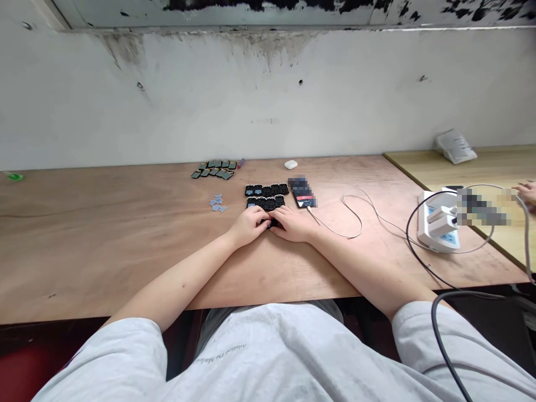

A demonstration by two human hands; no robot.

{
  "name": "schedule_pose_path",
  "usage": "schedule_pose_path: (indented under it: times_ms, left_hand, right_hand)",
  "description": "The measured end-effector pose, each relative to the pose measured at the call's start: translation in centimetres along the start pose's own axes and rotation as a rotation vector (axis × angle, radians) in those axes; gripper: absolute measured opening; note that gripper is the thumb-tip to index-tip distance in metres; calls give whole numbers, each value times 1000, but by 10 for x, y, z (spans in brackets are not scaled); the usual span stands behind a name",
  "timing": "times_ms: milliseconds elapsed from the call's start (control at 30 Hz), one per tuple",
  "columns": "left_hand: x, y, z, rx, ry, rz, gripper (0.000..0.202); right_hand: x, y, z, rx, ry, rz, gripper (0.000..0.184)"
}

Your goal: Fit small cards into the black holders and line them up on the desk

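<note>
My left hand [250, 226] and my right hand [291, 223] meet at the middle of the table, fingers bent and closed over a small black part [274, 222]. Most of that part is hidden under the fingers. Just beyond them lie two rows of black slotted parts, a far row [274, 190] and a near row [268, 201]. Light blue-grey squares sit in some slots at the left of both rows. To the left, several loose blue-grey squares [216, 203] are scattered on the wood.
Several green-and-black flat pieces [214, 169] and a purple stick [240, 163] lie near the wall. A white case [291, 164], a cabled phone [303, 192] and a power strip [438, 223] are rightward. Another person's hand [526, 195] shows at the far right.
</note>
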State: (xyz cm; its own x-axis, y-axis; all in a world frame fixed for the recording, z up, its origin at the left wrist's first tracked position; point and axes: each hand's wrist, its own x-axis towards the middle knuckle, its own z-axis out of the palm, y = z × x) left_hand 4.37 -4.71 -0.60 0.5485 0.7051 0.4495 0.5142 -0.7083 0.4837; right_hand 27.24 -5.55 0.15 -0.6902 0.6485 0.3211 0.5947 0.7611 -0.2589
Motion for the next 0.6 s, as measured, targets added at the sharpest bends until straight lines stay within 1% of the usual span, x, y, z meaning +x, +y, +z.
schedule_pose_path:
  times_ms: [100,200,333,500,600]
  left_hand:
    - [-2,-4,-6,15,-38,64,23]
    - [-5,-9,-11,66,-89,142,23]
    - [-8,-12,-12,154,-133,196,22]
    - [-6,-7,-10,330,-157,263,19]
    - [-5,-3,-11,445,-175,287,22]
  right_hand:
    - [-1,1,0,20,10,-2,39]
    - [-1,2,0,30,10,-11,43]
    - [0,1,-1,23,4,0,41]
    - [0,-1,-3,-5,3,13,36]
    - [1,-4,-3,-16,5,24,33]
